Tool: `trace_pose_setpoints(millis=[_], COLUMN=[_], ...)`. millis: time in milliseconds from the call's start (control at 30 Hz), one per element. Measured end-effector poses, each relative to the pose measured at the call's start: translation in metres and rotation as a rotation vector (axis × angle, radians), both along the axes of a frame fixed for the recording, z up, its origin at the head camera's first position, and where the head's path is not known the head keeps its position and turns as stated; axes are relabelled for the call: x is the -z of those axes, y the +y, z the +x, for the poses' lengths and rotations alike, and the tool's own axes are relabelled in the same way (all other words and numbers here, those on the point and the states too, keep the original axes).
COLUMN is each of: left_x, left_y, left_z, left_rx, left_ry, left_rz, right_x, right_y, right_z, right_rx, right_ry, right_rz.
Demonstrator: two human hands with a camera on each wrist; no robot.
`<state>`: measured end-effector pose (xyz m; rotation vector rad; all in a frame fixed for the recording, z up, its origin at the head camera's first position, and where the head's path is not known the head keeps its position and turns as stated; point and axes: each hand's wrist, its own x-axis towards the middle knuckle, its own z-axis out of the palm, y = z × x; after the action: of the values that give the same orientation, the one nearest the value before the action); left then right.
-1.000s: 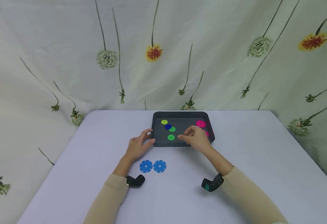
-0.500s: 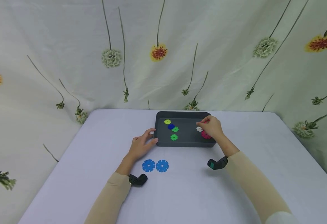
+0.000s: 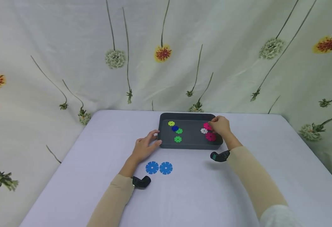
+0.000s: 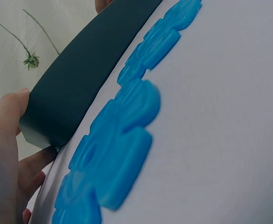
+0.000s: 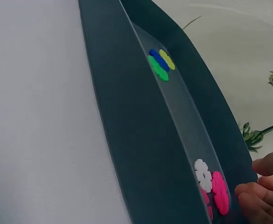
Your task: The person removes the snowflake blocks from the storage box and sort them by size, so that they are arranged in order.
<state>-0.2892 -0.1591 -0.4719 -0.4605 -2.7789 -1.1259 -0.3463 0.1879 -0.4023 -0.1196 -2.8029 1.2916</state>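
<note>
A dark grey tray (image 3: 192,146) sits near the table's back edge, with small notched plastic discs inside. My left hand (image 3: 144,148) rests at its left end, thumb by the front corner and fingers against the side; the left wrist view shows fingertips at the rim and bottom corner. Over the right end, my right hand (image 3: 220,125) has its fingertips beside the far pink disc (image 3: 207,126), with nothing between thumb and fingers in the right wrist view. A white disc (image 3: 204,130) and a second pink disc (image 3: 210,136) lie just in front of it.
On the tray's left side lie a yellow disc (image 3: 171,123), a dark blue disc (image 3: 175,128) and two green discs (image 3: 178,139). Two larger blue discs (image 3: 166,168) lie side by side on the white table (image 3: 188,195). A flowered cloth (image 3: 228,72) hangs behind.
My right hand has moved right and back, from the tray's front middle to its right end, uncovering the white and pink discs. My left hand stays at the tray.
</note>
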Motion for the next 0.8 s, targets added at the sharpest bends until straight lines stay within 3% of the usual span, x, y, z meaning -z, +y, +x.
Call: trace_pose_setpoints(millis=[167, 500, 633, 800], left_x=[-0.001, -0.005, -0.005, -0.005], left_y=[0.0, 0.002, 0.001, 0.001], left_z=[0.001, 0.005, 0.005, 0.006], left_rx=[-0.003, -0.001, -0.007, -0.004], left_ry=[-0.002, -0.009, -0.016, -0.009], left_rz=[0.002, 0.011, -0.001, 0.0], right_x=[0.002, 0.009, 0.008, 0.005], right_y=[-0.007, -0.015, -0.016, -0.02], right_z=[-0.004, -0.017, -0.02, -0.023], right_rx=[-0.085, -0.383, -0.447, -0.471], right_ry=[-0.003, -0.012, -0.027, -0.116], right_rz=[0.161, 0.707, 0.81, 0.859])
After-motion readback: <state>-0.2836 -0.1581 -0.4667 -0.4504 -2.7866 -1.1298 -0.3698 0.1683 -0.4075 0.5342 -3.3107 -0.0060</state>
